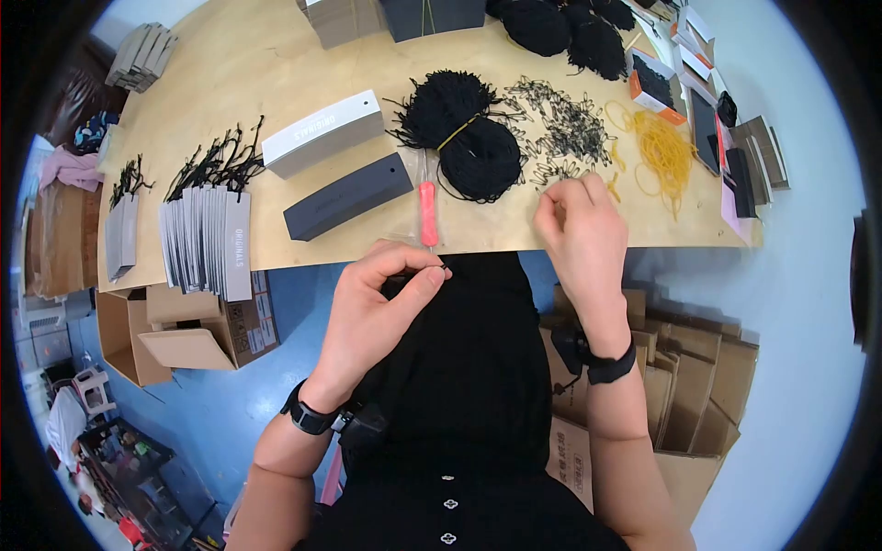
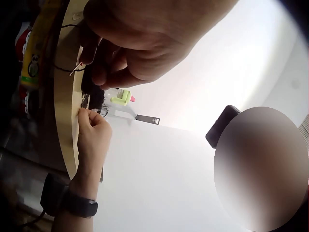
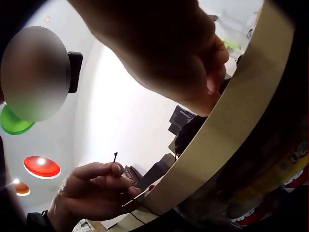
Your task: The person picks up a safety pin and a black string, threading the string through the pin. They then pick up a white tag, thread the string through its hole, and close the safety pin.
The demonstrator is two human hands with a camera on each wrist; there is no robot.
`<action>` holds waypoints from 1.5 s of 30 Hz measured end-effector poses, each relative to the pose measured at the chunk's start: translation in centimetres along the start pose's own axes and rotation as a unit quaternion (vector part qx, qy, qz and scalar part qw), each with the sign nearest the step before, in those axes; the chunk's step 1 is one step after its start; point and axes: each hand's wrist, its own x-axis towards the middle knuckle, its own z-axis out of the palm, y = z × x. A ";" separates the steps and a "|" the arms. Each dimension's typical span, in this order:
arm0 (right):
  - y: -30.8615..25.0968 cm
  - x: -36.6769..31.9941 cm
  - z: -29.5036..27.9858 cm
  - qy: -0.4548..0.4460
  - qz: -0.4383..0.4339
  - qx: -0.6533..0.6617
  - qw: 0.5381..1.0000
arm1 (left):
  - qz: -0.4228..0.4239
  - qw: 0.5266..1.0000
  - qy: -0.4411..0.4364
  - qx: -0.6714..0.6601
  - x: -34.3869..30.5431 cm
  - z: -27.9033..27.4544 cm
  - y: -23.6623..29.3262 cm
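My left hand [image 1: 372, 298] is over my lap at the table edge, pinching a short black cord [image 3: 115, 157] between thumb and fingertip. Beside its fingers is the thin metal shaft of a tool with a red handle [image 1: 427, 213], which lies on the table. My right hand [image 1: 583, 239] is at the near side of a scattered pile of small black wire clips [image 1: 574, 124], its fingers bent and fingertips close together; whether a clip is between them is hidden. In the left wrist view, the right hand [image 2: 94, 140] appears below the left hand [image 2: 145, 38].
A banded bundle of black cords [image 1: 469, 138] lies mid-table, with yellow rubber bands [image 1: 666, 151] to the right. White [image 1: 322, 133] and dark [image 1: 349, 197] stacks of tags stand left of it. Corded grey tags [image 1: 207, 243] lie further left. Cardboard boxes [image 1: 193, 331] stand below.
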 end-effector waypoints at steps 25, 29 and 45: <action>-4.0 -2.1 -1.3 -0.432 0.233 0.634 0.598 | -0.103 0.976 -0.126 -0.143 -0.2 -1.4 0.3; -4.3 -2.2 -1.6 -0.419 0.242 0.621 0.617 | -0.116 0.976 -0.126 -0.132 -0.2 -1.5 0.3; -5.3 -2.0 -2.3 -0.091 -0.117 0.332 0.932 | -0.092 0.976 -0.113 -0.164 -0.4 -1.3 -0.1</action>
